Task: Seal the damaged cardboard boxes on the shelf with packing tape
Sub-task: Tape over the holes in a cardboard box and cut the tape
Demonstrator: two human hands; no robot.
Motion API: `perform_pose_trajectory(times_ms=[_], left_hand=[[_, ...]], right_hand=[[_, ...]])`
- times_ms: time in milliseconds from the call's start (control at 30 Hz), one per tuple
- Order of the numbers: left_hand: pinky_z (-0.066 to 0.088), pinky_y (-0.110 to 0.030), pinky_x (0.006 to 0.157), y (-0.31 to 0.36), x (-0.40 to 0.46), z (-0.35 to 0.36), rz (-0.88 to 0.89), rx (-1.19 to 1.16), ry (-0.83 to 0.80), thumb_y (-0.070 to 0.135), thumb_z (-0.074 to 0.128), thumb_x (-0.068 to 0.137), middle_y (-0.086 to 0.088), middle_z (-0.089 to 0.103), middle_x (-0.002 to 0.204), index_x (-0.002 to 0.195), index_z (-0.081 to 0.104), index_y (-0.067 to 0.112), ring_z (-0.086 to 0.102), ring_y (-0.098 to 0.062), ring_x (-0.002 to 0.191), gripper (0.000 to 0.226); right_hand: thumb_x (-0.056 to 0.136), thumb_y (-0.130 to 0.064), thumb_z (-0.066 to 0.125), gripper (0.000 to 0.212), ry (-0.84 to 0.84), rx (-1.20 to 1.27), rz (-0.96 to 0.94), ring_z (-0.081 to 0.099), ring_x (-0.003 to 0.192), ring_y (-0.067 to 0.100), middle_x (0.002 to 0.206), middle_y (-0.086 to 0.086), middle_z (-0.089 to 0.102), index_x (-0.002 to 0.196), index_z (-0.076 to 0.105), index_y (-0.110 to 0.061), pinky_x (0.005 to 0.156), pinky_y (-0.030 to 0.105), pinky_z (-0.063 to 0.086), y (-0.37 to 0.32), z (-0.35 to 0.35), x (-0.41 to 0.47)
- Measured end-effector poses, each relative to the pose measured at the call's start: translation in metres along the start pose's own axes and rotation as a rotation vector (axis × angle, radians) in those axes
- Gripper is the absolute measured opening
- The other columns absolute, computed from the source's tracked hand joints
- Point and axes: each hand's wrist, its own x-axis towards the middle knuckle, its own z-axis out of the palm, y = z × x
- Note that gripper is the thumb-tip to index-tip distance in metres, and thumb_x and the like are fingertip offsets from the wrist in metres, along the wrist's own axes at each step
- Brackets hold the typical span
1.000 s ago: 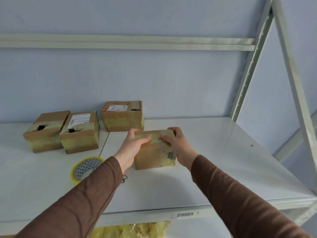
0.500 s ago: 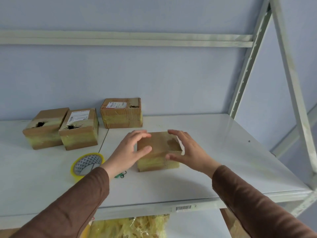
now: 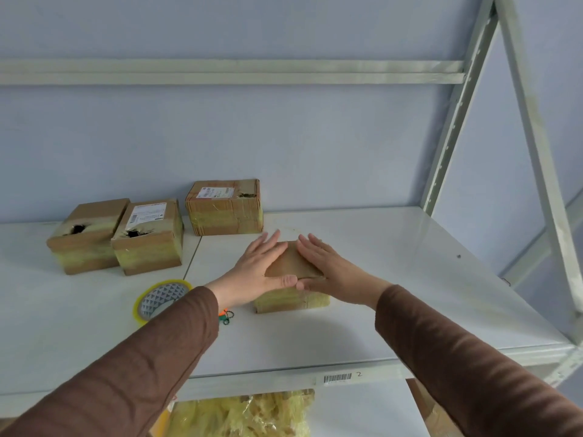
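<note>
A small cardboard box (image 3: 291,263) wrapped in yellowish tape sits mid-shelf. My left hand (image 3: 255,269) lies flat on the left part of its top, fingers straight. My right hand (image 3: 328,268) presses flat on the right part, thumb tips nearly meeting at the front edge. A roll of packing tape (image 3: 162,299) with a yellow rim lies on the shelf to the left, partly behind my left sleeve. Two boxes with torn holes in their tops, one at the far left (image 3: 86,236) and one beside it (image 3: 148,236), stand at the back left. A third box (image 3: 224,207) stands against the wall.
The white shelf board (image 3: 394,279) ends at a front lip with a barcode label (image 3: 337,377). A grey upright post and diagonal brace (image 3: 536,152) rise at the right. A small green and orange item (image 3: 224,316) lies by my left wrist. Yellow bagged material (image 3: 243,414) fills the shelf below.
The box has been laid down from being gripped on its sides by both hands. Both hands have opened and settled flat on its top.
</note>
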Motion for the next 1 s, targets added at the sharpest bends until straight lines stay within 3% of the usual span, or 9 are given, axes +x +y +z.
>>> perform_pose_trajectory(times_ms=[100, 200, 300, 433, 500, 633, 700, 867, 1000], left_hand=[[0.0, -0.046, 0.127, -0.006, -0.007, -0.007, -0.283, -0.608, 0.053, 0.081, 0.049, 0.084, 0.012, -0.012, 0.17, 0.163, 0.003, 0.04, -0.01, -0.014, 0.158, 0.1], [0.03, -0.042, 0.122, -0.006, -0.01, -0.009, -0.437, -0.978, -0.003, 0.074, 0.044, 0.092, -0.003, 0.051, 0.153, 0.152, 0.048, 0.021, 0.05, -0.022, 0.137, 0.08], [0.044, -0.044, 0.109, 0.004, -0.007, -0.01, -0.361, -1.123, 0.155, 0.066, 0.046, 0.097, -0.007, 0.067, 0.132, 0.135, 0.062, 0.018, 0.061, -0.023, 0.121, 0.064], [0.037, -0.046, 0.113, 0.013, -0.004, -0.003, -0.247, -1.062, 0.448, 0.034, 0.061, 0.102, -0.004, 0.055, 0.133, 0.116, 0.06, 0.02, 0.047, -0.028, 0.137, 0.02], [0.042, -0.044, 0.111, 0.009, -0.006, 0.01, -0.248, -0.985, 0.449, 0.012, 0.068, 0.096, -0.005, 0.045, 0.145, 0.127, 0.053, 0.027, 0.048, -0.029, 0.135, 0.037], [0.035, -0.034, 0.112, 0.006, 0.0, 0.012, -0.344, -1.067, 0.394, 0.009, 0.073, 0.088, -0.003, 0.033, 0.155, 0.154, 0.034, 0.03, 0.04, -0.024, 0.141, 0.079], [0.028, -0.039, 0.119, 0.008, 0.007, 0.01, -0.401, -1.121, 0.351, 0.025, 0.078, 0.083, -0.004, 0.042, 0.154, 0.151, 0.041, 0.029, 0.04, -0.024, 0.143, 0.078], [0.056, -0.031, 0.06, 0.013, 0.02, 0.019, -0.452, -1.218, 0.397, 0.018, 0.078, 0.09, -0.012, 0.075, 0.106, 0.125, 0.056, 0.02, 0.076, -0.019, 0.075, 0.042], [0.054, -0.03, 0.06, 0.013, 0.023, 0.021, -0.444, -1.181, 0.46, 0.013, 0.075, 0.091, -0.012, 0.074, 0.106, 0.119, 0.056, 0.021, 0.074, -0.017, 0.071, 0.034]], right_hand=[[0.076, -0.09, 0.053, 0.111, 0.129, 0.527, 0.228, -0.004, 0.157, 0.006, 0.171, -0.016, 0.0, 0.162, 0.0, -0.044, 0.128, 0.041, 0.004, 0.005, -0.006, -0.006], [0.084, -0.091, 0.035, 0.09, 0.137, 0.773, 0.388, 0.038, 0.147, 0.018, 0.16, -0.007, 0.042, 0.156, 0.036, -0.037, 0.123, 0.048, 0.03, 0.009, -0.003, -0.005], [0.082, -0.09, 0.037, 0.083, 0.26, 0.862, 0.369, 0.052, 0.132, 0.013, 0.141, -0.01, 0.057, 0.142, 0.049, -0.034, 0.116, 0.044, 0.039, -0.002, 0.0, 0.0], [0.091, -0.059, 0.06, 0.041, 0.549, 1.019, 0.304, 0.058, 0.096, 0.019, 0.114, 0.004, 0.059, 0.11, 0.054, -0.023, 0.086, 0.037, 0.049, -0.009, 0.003, 0.001], [0.096, -0.025, 0.064, 0.022, 0.561, 1.055, 0.332, 0.061, 0.093, 0.024, 0.125, 0.015, 0.059, 0.114, 0.052, -0.021, 0.077, 0.038, 0.052, -0.008, 0.011, 0.0], [0.096, -0.013, 0.059, 0.062, 0.484, 1.147, 0.4, 0.051, 0.133, 0.023, 0.153, 0.002, 0.042, 0.152, 0.036, -0.027, 0.107, 0.038, 0.05, -0.006, 0.01, 0.001], [0.098, -0.02, 0.061, 0.063, 0.43, 1.265, 0.421, 0.054, 0.131, 0.018, 0.152, -0.003, 0.044, 0.155, 0.035, -0.026, 0.097, 0.029, 0.051, -0.007, 0.005, 0.007], [0.095, -0.024, 0.069, 0.038, 0.5, 1.136, 0.495, 0.068, 0.085, 0.019, 0.117, 0.009, 0.065, 0.131, 0.054, -0.025, 0.064, 0.03, 0.058, -0.015, 0.014, 0.023], [0.094, -0.015, 0.067, 0.032, 0.53, 1.091, 0.496, 0.065, 0.08, 0.022, 0.112, 0.013, 0.064, 0.124, 0.056, -0.023, 0.065, 0.034, 0.055, -0.011, 0.019, 0.027]])
